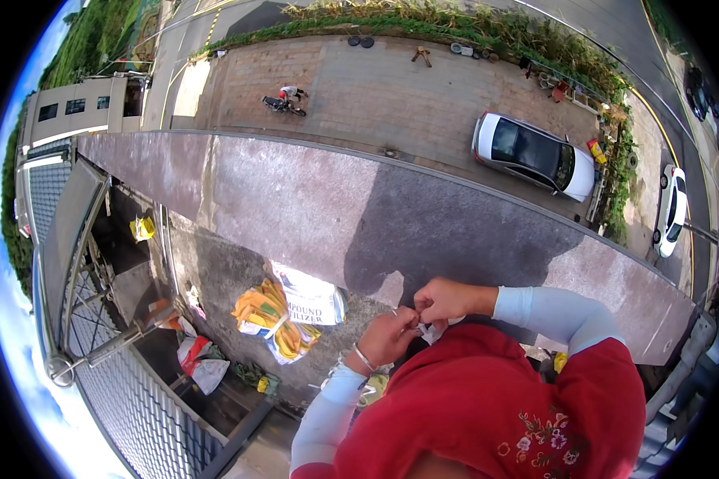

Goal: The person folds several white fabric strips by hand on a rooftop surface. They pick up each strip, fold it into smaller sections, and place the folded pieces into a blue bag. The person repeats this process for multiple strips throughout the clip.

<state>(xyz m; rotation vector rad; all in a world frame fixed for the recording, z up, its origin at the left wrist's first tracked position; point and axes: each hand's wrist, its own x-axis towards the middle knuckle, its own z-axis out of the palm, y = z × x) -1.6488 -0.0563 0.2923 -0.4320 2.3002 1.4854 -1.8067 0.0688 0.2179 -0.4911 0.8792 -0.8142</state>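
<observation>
My left hand (383,340), with a bracelet at the wrist, meets my right hand (446,301) in front of my chest. The fingertips of both hands pinch together on something small, too small to make out. Just below them hangs a piece of white material (432,333), partly hidden by my hands and red shirt. Left of my hands, a tied bundle of yellow and white sacks (272,320) lies on the concrete floor. Beside it is a white fertilizer sack (311,296) bearing printed writing.
A wide stone-like parapet ledge (287,185) runs across in front of me, with a drop beyond it to a paved yard holding a silver car (533,155) and a person by a motorcycle (284,103). A red and white sack (204,364) lies lower left, near a metal frame.
</observation>
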